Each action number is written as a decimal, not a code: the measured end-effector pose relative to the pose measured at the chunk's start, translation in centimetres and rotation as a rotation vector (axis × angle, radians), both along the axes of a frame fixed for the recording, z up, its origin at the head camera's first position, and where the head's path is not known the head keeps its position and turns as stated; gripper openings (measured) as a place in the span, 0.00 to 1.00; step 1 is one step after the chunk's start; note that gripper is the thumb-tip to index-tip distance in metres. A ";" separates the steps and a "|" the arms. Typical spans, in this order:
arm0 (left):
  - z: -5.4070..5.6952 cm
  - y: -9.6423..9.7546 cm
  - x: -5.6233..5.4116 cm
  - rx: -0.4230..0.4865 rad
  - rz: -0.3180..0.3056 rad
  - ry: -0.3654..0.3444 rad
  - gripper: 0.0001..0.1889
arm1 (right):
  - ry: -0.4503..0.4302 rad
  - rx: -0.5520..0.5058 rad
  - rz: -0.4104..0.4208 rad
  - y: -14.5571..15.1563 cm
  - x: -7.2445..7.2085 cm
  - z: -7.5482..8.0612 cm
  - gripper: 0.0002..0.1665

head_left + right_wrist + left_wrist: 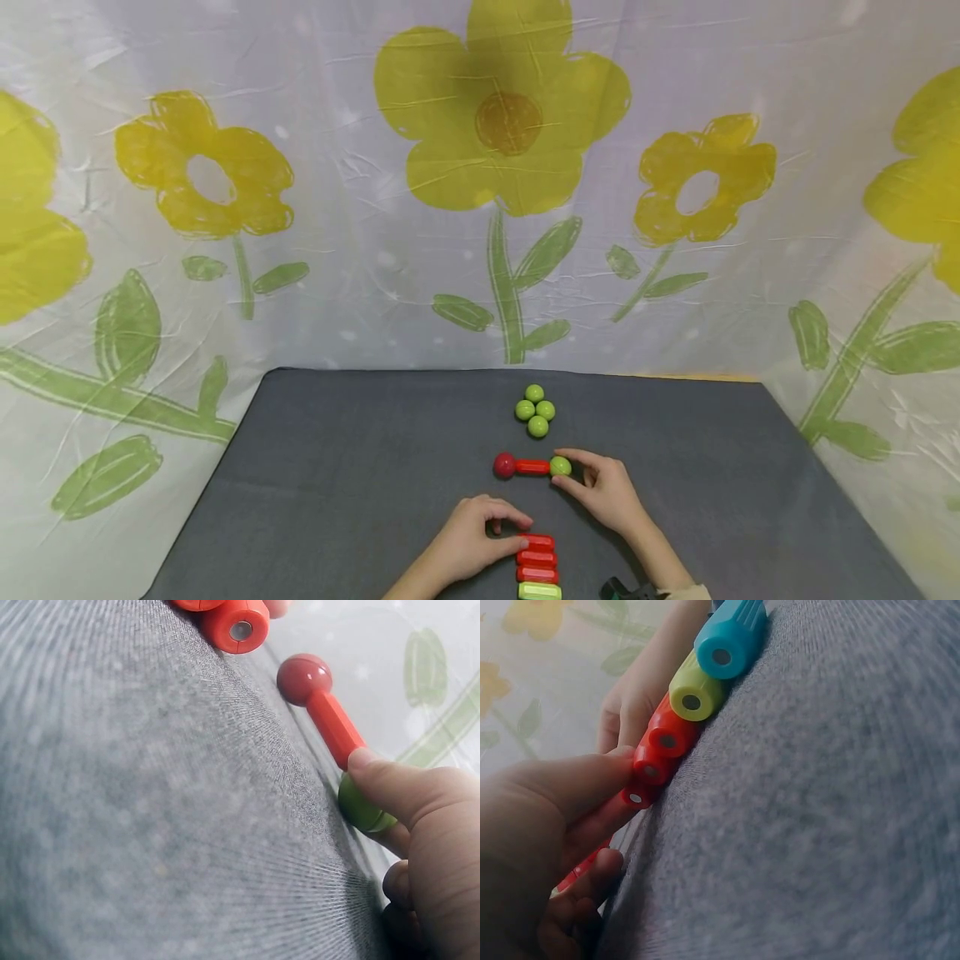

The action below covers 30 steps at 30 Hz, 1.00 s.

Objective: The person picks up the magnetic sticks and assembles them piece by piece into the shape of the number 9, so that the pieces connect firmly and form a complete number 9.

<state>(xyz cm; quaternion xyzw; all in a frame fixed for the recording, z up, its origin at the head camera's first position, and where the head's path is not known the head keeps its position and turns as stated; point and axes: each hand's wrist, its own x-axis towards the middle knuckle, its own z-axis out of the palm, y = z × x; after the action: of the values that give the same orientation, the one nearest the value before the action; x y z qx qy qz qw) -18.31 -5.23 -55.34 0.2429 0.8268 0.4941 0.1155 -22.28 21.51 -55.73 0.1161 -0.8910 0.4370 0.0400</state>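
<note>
On the dark cloth, a red magnetic rod (pixel 533 467) lies with a red ball (pixel 505 465) at its left end and a green ball (pixel 560 466) at its right end. My right hand (pixel 606 493) pinches that green ball between thumb and fingers. Closer to me, several rods lie side by side, with red ones farthest away. My left hand (pixel 474 540) holds the farthest red rod (pixel 537 542) of this row, thumb at its near side and index finger beyond it. Metal discs show in the rod ends in the left wrist view.
Several loose green balls (pixel 537 427) cluster near the table's back. Behind the red rods in the row come a yellow-green rod (pixel 539 592) and a blue rod (pixel 727 645). A flower-printed curtain (pixel 345 250) hangs behind the table. A black object (pixel 626 590) shows by the right forearm.
</note>
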 end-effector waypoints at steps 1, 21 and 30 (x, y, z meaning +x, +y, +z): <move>0.0 0.0 0.0 -0.006 -0.004 -0.007 0.09 | -0.002 0.000 0.000 0.0 0.0 0.0 0.25; -0.3 -0.5 -0.4 -0.075 -0.091 0.080 0.09 | 0.011 -0.003 0.004 0.1 -0.2 -0.3 0.25; -0.3 -0.7 -0.3 -0.056 -0.106 0.112 0.10 | -0.002 0.000 0.001 0.1 -0.2 -0.3 0.25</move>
<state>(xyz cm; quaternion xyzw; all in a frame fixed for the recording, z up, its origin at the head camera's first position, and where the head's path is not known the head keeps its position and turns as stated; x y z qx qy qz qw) -18.59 -5.89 -55.62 0.3103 0.8315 0.4494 0.1017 -22.47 21.61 -56.05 0.1162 -0.8910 0.4372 0.0390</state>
